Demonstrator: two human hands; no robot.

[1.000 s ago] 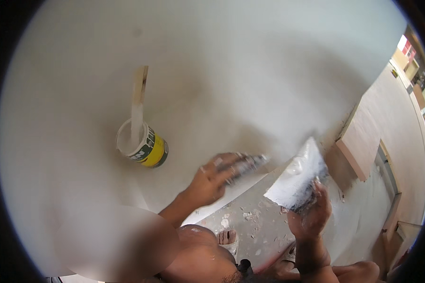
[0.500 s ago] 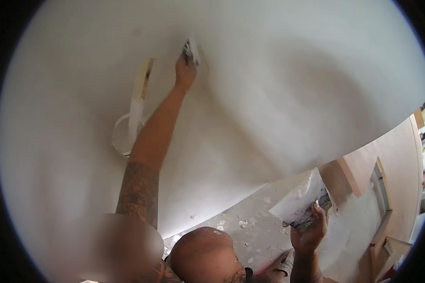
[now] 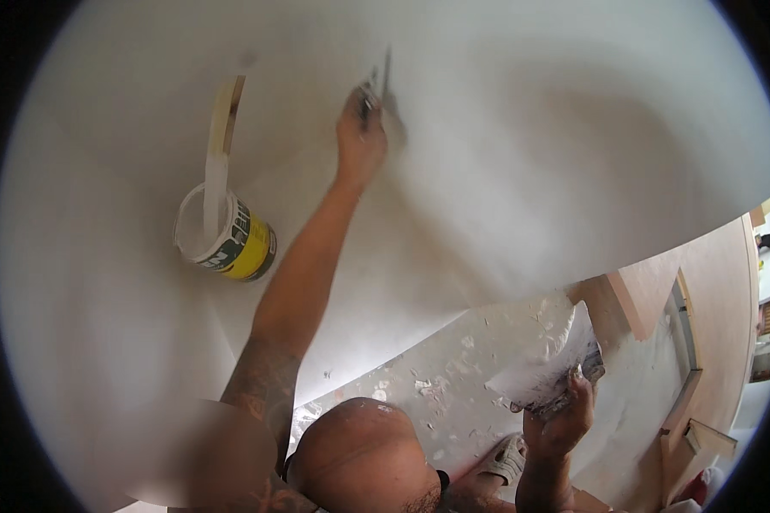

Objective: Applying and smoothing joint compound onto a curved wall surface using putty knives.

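My left hand (image 3: 362, 141) reaches up against a broad smooth white surface (image 3: 453, 162), its fingers closed on the handle of a trowel (image 3: 386, 79). The trowel's blade shows almost edge-on and slightly blurred, close to the surface; whether it touches I cannot tell. Lower right, my right hand (image 3: 563, 419) grips a wide flat plastering blade (image 3: 541, 376) from beneath, thumb on top. White paste is smeared over that blade, thickest along its far edge. Left of my left forearm stands a bucket (image 3: 252, 248) with a yellow and dark label, and a paste-coated wooden stick (image 3: 218, 162) leans out of it.
Below the white surface's edge lies a grey floor (image 3: 436, 376) spotted with white splashes and scraps. My shoe (image 3: 509, 460) rests there. Pinkish boards (image 3: 714, 282) and a wooden frame piece (image 3: 686, 398) stand at the right. A blurred patch covers the lower left.
My left hand has shifted right and a little down, and its trowel has turned from showing its face to edge-on. The bucket, earlier mostly behind my forearm, is now uncovered. My right hand barely moved.
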